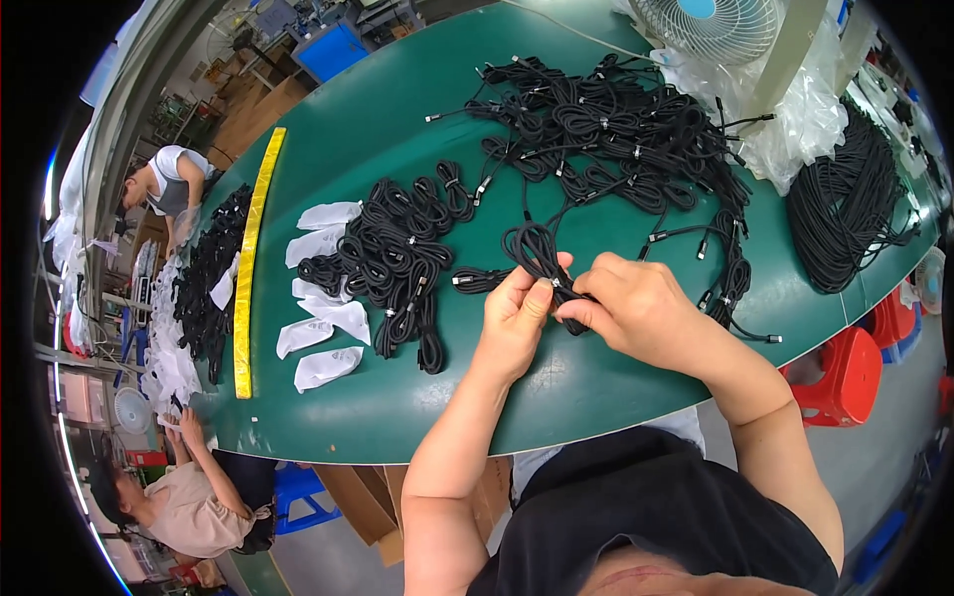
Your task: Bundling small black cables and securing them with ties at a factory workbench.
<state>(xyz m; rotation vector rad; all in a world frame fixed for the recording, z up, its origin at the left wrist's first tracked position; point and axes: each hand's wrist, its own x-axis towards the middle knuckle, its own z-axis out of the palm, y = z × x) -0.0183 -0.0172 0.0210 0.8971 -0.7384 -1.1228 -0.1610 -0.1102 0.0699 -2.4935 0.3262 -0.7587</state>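
Note:
A coiled black cable (534, 246) is held between my two hands above the green table (417, 422). My left hand (521, 306) pinches the coil at its middle, thumb on top. Beside it, my right hand (628, 303) has its thumb and fingers closed at the coil's lower part; what exactly they grip there is partly hidden. Another bundled cable (477, 280) lies just left of my left hand. Farther left is a pile of coiled black cables (393, 248), with several white sleeves (328, 368) along its left side.
A tangled heap of black cables (606, 119) covers the far side. At right sits a large cable hank (845, 209) beside clear plastic and a fan (711, 25). Yellow tape (258, 258) crosses the table; two people work beyond it. A red stool (845, 377) stands at right.

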